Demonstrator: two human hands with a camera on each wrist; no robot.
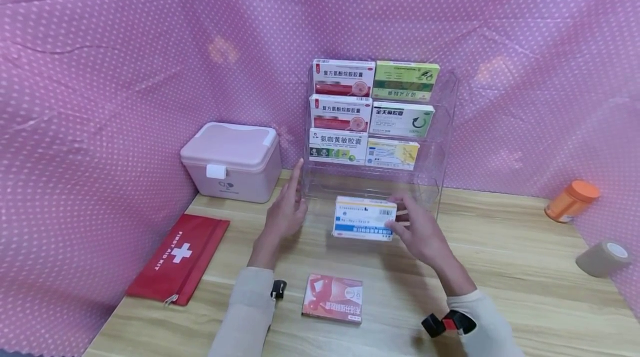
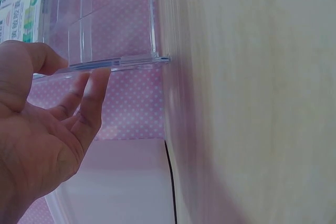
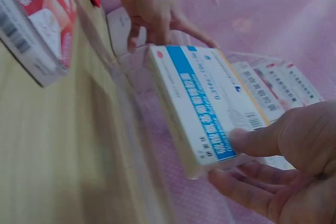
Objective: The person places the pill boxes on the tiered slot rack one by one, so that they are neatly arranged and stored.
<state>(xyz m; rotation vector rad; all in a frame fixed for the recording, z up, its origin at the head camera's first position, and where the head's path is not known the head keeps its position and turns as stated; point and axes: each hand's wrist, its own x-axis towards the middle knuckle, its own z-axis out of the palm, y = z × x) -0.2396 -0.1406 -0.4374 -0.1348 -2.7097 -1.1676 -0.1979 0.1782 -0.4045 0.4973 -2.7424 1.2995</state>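
The right hand (image 1: 422, 229) pinches one white-and-blue box (image 1: 364, 217) before the clear rack (image 1: 445, 140), which holds six boxes. The left hand (image 1: 286, 214), fingers straight, touches the rack's edge; one red box (image 1: 333, 298) lies on the table (image 1: 500, 290).

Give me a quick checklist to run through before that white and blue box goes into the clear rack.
1. Right hand grips the white and blue box by one end: ok.
2. Bottom tier of the clear rack looks free: ok.
3. Left hand steadies the rack's side: ok, fingers at its edge.
4. Box lined up level with the tier: cannot tell.
5. Red box on the table lies clear of the path: ok.
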